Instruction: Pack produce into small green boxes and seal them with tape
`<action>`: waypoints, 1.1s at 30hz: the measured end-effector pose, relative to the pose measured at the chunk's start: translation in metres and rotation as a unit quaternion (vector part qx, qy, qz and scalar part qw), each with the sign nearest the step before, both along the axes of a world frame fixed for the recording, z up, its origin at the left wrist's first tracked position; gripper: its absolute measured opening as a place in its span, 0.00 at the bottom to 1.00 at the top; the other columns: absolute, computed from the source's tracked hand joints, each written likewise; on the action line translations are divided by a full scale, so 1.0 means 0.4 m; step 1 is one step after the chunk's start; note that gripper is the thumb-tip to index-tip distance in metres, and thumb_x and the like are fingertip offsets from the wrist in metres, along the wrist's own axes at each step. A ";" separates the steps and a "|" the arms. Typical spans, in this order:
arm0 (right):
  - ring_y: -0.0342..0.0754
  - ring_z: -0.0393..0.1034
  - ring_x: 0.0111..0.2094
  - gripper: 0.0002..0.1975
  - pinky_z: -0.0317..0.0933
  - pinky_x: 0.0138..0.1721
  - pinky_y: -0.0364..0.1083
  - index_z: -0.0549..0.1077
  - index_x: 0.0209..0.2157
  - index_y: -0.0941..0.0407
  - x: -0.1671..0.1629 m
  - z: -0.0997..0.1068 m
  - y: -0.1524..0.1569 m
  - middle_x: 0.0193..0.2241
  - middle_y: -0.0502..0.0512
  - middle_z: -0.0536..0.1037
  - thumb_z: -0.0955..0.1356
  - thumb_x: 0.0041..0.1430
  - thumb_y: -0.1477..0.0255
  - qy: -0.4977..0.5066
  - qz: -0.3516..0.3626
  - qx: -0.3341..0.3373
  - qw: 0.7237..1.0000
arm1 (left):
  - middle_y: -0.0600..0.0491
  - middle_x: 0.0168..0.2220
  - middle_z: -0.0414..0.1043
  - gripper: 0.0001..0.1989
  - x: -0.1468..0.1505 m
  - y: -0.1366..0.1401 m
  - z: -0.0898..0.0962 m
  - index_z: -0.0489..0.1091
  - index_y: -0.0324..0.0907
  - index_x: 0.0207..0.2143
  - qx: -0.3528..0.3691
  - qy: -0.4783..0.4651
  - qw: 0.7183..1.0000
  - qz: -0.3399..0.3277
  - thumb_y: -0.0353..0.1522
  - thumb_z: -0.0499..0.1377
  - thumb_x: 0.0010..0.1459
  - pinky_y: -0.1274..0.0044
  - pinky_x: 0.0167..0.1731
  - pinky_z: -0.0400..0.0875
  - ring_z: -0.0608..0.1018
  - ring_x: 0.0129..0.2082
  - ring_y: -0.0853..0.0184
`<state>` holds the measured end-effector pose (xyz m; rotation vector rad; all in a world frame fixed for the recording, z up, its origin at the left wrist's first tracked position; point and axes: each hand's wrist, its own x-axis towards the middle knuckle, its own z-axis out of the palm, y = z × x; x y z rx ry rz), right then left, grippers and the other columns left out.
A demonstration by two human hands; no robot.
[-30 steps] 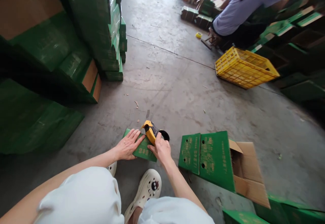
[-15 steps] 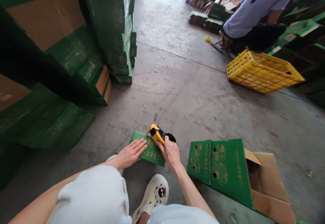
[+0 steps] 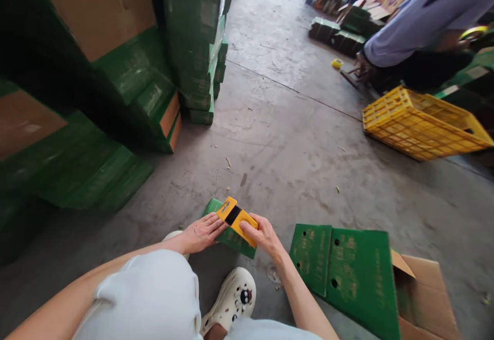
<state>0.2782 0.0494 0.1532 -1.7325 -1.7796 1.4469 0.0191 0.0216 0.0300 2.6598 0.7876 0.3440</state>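
Observation:
My right hand [image 3: 264, 234] is wrapped round a yellow-and-black tape dispenser [image 3: 241, 220], its thumb on the yellow side. The dispenser is tilted above a small green carton [image 3: 241, 246] on the floor between my feet, covering part of its top. Whether it touches the carton I cannot tell. My left hand [image 3: 203, 233] lies flat on the carton's near left side, fingers stretched out and close to the dispenser's front end. At the right, a larger green carton [image 3: 360, 273] lies on the floor with its brown flaps [image 3: 428, 293] open.
Stacks of green cartons [image 3: 193, 36] stand at the left. A yellow plastic crate [image 3: 424, 124] sits at the right, beside a crouching person [image 3: 417, 31] in a light purple top. A yellow tape roll [image 3: 337, 64] lies near that person. My shoe [image 3: 233, 299] is just below the carton.
My right hand has turned the tape dispenser so its flat yellow side faces up, and its front end has swung over the carton near my left fingers. The view has shifted left.

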 end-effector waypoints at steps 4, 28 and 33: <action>0.42 0.57 0.26 0.23 0.51 0.27 0.41 0.68 0.27 0.56 0.009 -0.007 0.011 0.23 0.45 0.64 0.65 0.60 0.49 0.007 0.027 -0.008 1.000 | 0.36 0.68 0.64 0.33 0.006 0.003 0.013 0.55 0.37 0.71 -0.012 -0.001 1.000 0.007 0.35 0.59 0.67 0.57 0.71 0.55 0.64 0.70 0.51; 0.40 0.56 0.25 0.24 0.47 0.25 0.40 0.69 0.28 0.57 -0.014 0.003 0.019 0.22 0.44 0.64 0.67 0.60 0.49 -0.031 0.099 -0.011 0.995 | 0.52 0.33 0.77 0.25 -0.022 0.093 0.206 0.76 0.40 0.37 -0.738 -0.374 0.444 0.344 0.46 0.77 0.44 0.73 0.38 0.73 0.78 0.32 0.69; 0.40 0.56 0.24 0.24 0.47 0.25 0.40 0.68 0.27 0.56 -0.016 0.008 0.027 0.22 0.44 0.64 0.67 0.60 0.48 -0.027 0.100 -0.021 0.994 | 0.54 0.31 0.76 0.25 -0.026 0.099 0.208 0.77 0.39 0.34 -0.722 -0.389 0.454 0.347 0.46 0.78 0.41 0.74 0.37 0.73 0.78 0.32 0.68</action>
